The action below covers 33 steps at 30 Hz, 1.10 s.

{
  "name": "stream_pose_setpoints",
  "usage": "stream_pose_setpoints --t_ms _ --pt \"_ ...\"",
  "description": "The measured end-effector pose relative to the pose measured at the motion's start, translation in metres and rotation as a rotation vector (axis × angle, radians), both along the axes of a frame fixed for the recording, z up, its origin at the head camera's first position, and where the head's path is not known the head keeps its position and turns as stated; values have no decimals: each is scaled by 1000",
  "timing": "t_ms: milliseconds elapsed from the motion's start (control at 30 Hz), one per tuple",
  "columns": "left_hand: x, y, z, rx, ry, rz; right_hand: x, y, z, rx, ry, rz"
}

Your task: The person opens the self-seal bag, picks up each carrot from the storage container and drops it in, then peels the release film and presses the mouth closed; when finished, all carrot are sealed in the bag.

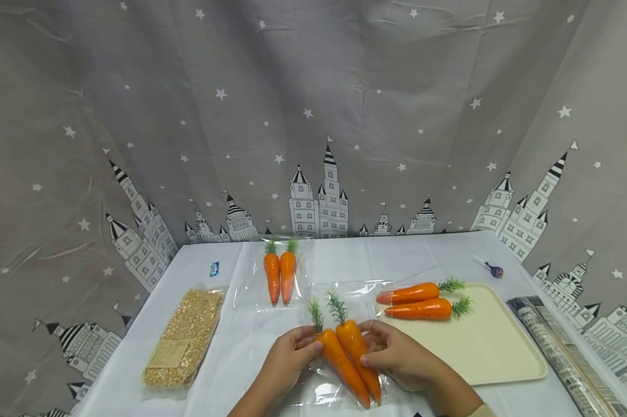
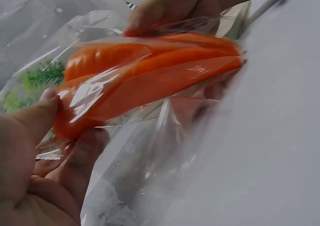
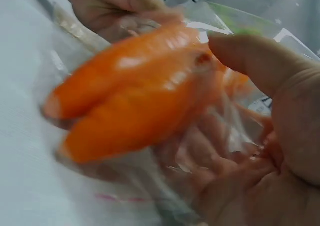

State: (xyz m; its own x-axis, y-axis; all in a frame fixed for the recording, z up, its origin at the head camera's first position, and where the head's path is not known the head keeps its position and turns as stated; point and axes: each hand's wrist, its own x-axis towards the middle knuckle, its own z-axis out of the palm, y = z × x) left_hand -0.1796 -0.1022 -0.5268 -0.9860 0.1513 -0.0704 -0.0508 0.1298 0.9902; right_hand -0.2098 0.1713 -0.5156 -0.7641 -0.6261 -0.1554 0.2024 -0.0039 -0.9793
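Two orange carrots [image 1: 345, 359] with green tops lie side by side inside a clear plastic bag [image 2: 165, 136], tips pointing toward the table's near edge. My left hand [image 1: 292, 356] pinches the left carrot near its top through the film, thumb above and fingers beneath. On the other side my right hand [image 1: 397, 353] grips the right carrot, its thumb on the upper face. In the right wrist view the carrots [image 3: 135, 91] are blurred, and the right fingers show through the film underneath.
Another bag with two carrots [image 1: 280, 275] lies farther back. Two loose carrots [image 1: 420, 308] rest across the cream tray [image 1: 491, 353] edge. A bag of yellow grains [image 1: 188, 330] is left; a lollipop [image 1: 496, 271], small blue packet [image 1: 214, 269] and rolled plastic [image 1: 558, 353] also lie around.
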Motion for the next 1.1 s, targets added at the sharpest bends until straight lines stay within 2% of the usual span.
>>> stream_pose_setpoints --t_ms 200,400,467,667,767,867,1100 --pt "0 6 -1 69 -4 50 1 -10 -7 -49 -18 -81" --pt "0 14 1 178 -51 86 3 -19 -6 -76 -20 -207" --pt "1 17 2 187 -66 101 4 -23 -5 -85 -27 -240" --pt "4 26 3 254 -82 78 7 -33 -3 -106 -43 -311" --pt "5 28 4 264 -70 56 7 -36 -1 -101 -37 -345" --pt "5 29 6 239 -65 63 7 -39 1 -101 -29 -362" --pt "2 26 15 231 -89 73 3 -40 3 -52 5 -358"
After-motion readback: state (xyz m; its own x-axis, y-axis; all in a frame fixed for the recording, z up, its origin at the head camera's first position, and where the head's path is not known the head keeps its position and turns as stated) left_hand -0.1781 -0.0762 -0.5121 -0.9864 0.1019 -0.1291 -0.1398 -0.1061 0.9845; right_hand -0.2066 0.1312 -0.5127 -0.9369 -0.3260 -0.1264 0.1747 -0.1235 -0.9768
